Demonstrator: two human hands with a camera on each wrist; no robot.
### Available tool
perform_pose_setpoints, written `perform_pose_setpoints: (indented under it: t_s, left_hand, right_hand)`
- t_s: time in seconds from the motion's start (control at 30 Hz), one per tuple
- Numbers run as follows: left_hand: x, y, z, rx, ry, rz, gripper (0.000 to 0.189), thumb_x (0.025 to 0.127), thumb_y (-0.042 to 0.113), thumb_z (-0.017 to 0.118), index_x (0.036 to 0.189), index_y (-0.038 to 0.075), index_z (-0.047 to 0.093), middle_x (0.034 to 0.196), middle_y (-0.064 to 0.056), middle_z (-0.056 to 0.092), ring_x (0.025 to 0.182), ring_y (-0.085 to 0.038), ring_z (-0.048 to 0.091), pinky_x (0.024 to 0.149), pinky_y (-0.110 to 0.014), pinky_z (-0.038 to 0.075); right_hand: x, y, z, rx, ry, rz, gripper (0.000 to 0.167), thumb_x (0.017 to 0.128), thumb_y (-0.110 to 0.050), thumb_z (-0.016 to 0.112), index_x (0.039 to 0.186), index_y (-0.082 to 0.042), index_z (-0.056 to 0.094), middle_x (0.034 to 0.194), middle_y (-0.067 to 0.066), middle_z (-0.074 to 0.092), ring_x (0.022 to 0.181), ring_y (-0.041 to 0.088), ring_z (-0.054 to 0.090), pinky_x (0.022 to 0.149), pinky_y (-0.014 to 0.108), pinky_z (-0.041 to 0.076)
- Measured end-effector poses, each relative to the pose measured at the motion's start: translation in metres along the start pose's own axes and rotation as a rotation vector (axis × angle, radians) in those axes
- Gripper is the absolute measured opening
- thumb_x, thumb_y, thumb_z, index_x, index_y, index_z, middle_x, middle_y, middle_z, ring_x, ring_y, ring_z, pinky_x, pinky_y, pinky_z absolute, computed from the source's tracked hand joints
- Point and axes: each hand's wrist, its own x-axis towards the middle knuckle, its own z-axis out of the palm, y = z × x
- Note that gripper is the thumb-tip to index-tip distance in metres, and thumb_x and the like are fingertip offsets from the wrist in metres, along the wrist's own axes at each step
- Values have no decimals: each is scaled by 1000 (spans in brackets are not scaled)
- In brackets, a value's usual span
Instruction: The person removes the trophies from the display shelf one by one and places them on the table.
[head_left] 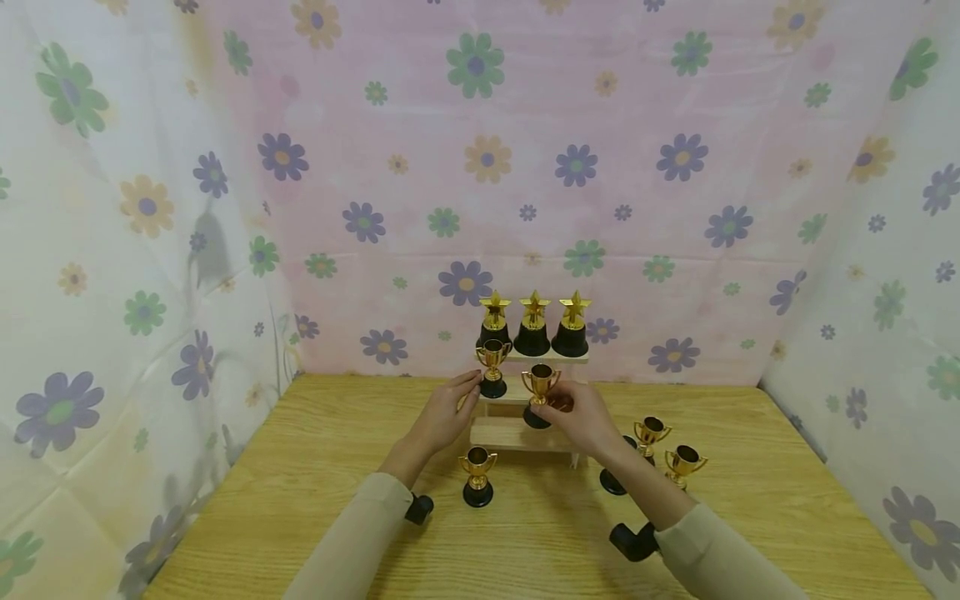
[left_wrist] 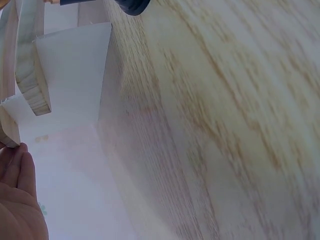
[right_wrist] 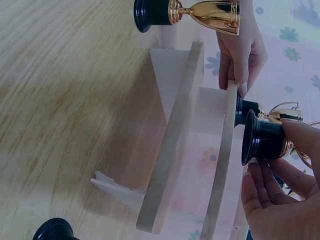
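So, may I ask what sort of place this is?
Probably a curtained-off tabletop workspace: flowered cloth surrounds three sides of a wooden table, where a small stepped shelf holds star-topped trophies.

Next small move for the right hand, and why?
Probably ease the right hand down to seat the held cup trophy on the middle shelf. In the right wrist view its base looks slightly off that shelf, where another cup trophy already stands to its left; star trophies line the top shelf.
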Motion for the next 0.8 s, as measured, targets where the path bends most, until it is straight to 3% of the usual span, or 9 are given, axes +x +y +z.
perform_pose_setpoints:
  t_s: [0.8]
  left_hand:
    - [0, -1, -1, -19, -3, 5, 42, 110, 20, 49, 144, -2, 56, 149, -19, 54, 139, -35, 51, 113, -48, 44]
  right_hand:
    - [-27, 2, -3, 19, -61, -5, 22, 93, -22, 77, 106, -5, 74, 95, 3, 69, 83, 16, 63, 68, 30, 56]
